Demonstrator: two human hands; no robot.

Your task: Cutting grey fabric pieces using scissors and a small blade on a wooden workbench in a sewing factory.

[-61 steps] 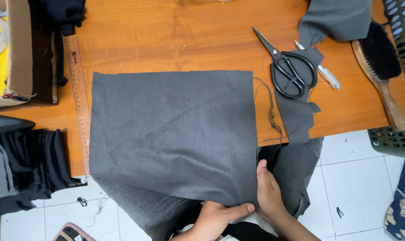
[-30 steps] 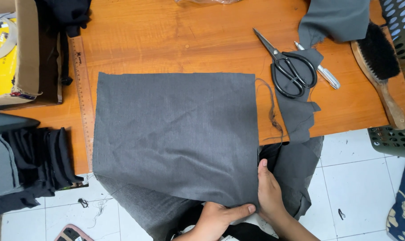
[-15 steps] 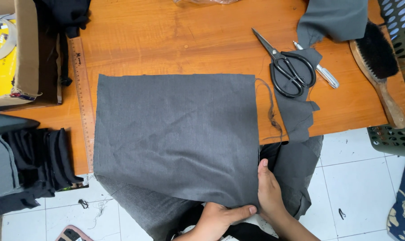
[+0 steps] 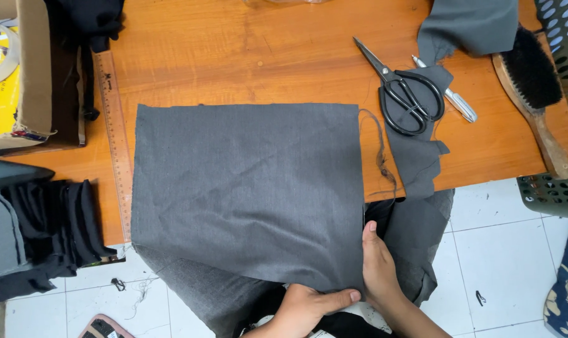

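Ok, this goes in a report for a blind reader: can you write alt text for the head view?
Two bare hands, left hand and right hand, pinch the near right corner of a grey fabric panel spread over a wooden table. Black scissors, a brush and a ruler lie around it.

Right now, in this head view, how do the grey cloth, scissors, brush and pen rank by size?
1. Grey cloth, by far the largest.
2. Brush and scissors: they look alike in length, so I won't rank them.
3. Pen, smallest, partly hidden.

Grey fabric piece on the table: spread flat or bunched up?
Spread flat. The grey fabric piece lies smooth, its near edge overhanging the wooden table, both hands at its near right corner.
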